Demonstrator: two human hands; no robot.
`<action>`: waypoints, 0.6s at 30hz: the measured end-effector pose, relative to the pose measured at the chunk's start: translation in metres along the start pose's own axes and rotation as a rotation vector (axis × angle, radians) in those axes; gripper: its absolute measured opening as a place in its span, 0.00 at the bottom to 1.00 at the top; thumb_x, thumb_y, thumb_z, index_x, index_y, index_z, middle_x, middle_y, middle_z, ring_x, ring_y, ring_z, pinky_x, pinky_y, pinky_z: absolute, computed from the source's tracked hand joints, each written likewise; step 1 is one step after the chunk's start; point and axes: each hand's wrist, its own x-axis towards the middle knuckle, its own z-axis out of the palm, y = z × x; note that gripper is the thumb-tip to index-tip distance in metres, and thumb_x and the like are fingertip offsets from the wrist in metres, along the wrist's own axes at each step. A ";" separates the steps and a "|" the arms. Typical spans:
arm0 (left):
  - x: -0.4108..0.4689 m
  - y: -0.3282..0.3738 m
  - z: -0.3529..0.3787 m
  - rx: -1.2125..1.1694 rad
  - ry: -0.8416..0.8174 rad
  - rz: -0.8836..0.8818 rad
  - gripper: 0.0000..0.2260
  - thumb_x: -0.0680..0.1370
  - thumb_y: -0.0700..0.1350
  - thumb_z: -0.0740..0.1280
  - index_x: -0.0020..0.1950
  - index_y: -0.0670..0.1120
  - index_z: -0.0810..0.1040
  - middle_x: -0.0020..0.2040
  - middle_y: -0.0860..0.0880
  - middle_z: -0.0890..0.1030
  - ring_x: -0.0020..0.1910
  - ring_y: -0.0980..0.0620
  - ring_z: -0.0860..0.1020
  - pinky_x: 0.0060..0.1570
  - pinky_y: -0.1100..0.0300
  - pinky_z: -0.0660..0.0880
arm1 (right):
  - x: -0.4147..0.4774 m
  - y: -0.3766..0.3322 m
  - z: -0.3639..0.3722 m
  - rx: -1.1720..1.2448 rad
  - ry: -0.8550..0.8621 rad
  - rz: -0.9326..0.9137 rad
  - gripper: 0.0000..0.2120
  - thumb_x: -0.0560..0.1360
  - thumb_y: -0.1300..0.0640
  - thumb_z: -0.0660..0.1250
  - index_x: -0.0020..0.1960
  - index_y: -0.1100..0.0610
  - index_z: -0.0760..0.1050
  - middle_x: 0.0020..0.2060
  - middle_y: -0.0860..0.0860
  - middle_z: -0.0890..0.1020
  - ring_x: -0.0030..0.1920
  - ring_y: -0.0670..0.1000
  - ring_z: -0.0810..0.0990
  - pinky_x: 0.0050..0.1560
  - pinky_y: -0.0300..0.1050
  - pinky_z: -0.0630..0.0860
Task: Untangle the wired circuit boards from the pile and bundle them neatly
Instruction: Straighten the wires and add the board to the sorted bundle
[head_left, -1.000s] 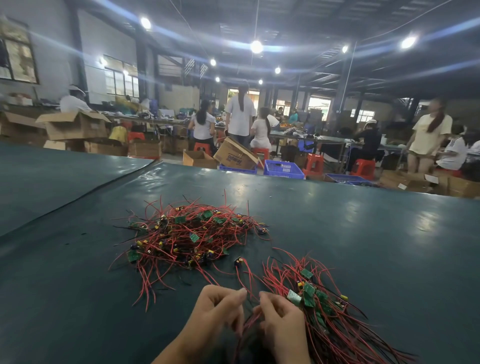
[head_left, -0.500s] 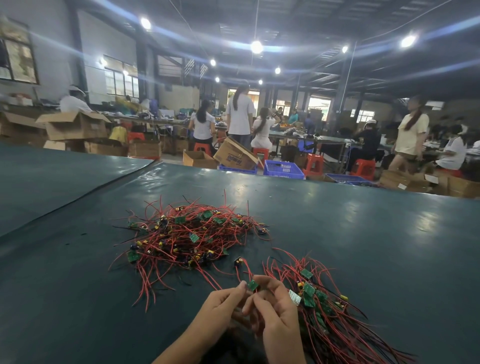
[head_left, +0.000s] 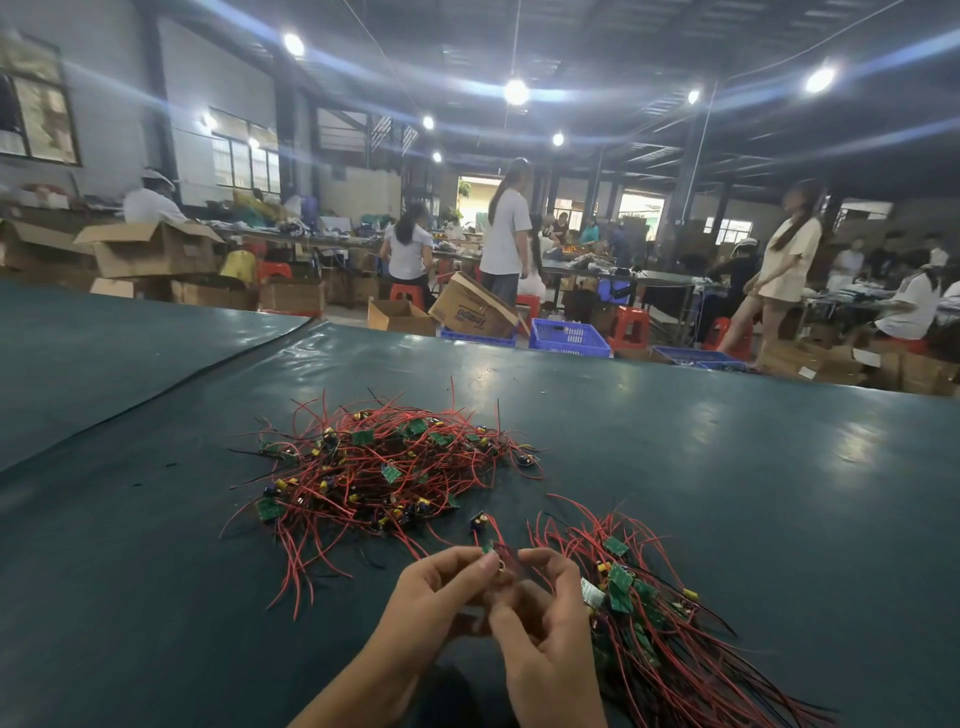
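Observation:
A tangled pile (head_left: 379, 467) of small green circuit boards with red and black wires lies on the dark green table (head_left: 727, 467), left of centre. A second, straighter heap (head_left: 654, 623) of boards and wires lies at the lower right. In front of me, my left hand (head_left: 441, 597) and my right hand (head_left: 545, 634) meet and together pinch one small wired circuit board (head_left: 496, 558) between their fingertips. A loose board with a blue component (head_left: 478, 519) lies just beyond my fingers.
The table's far edge (head_left: 571, 358) runs across the middle of the view. Beyond it stand cardboard boxes (head_left: 150, 249), blue crates (head_left: 569, 338), red stools and several people at other benches. A seam (head_left: 208, 364) splits the table cover at left.
My hands rose slightly and drew closer, lifting one board up between the fingertips. A person at the right has walked leftward.

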 end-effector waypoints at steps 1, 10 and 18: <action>0.001 0.002 0.000 -0.070 0.032 -0.018 0.14 0.67 0.47 0.71 0.46 0.38 0.82 0.42 0.41 0.83 0.37 0.49 0.79 0.36 0.59 0.76 | 0.001 0.002 0.000 -0.028 0.038 -0.027 0.14 0.72 0.64 0.71 0.53 0.54 0.70 0.29 0.52 0.80 0.29 0.48 0.76 0.32 0.35 0.72; 0.003 0.012 -0.006 -0.377 0.107 -0.031 0.14 0.72 0.51 0.63 0.55 0.49 0.72 0.55 0.43 0.83 0.44 0.53 0.83 0.44 0.56 0.70 | 0.001 -0.004 -0.004 -0.729 0.532 -0.594 0.08 0.69 0.47 0.68 0.33 0.48 0.76 0.30 0.38 0.76 0.37 0.46 0.74 0.43 0.53 0.72; 0.002 0.011 0.001 -0.364 0.094 0.003 0.12 0.69 0.45 0.63 0.52 0.46 0.70 0.53 0.37 0.83 0.47 0.45 0.83 0.47 0.51 0.71 | 0.001 0.004 0.004 -0.338 0.034 -0.021 0.21 0.76 0.48 0.65 0.25 0.50 0.74 0.21 0.50 0.74 0.24 0.43 0.70 0.30 0.39 0.66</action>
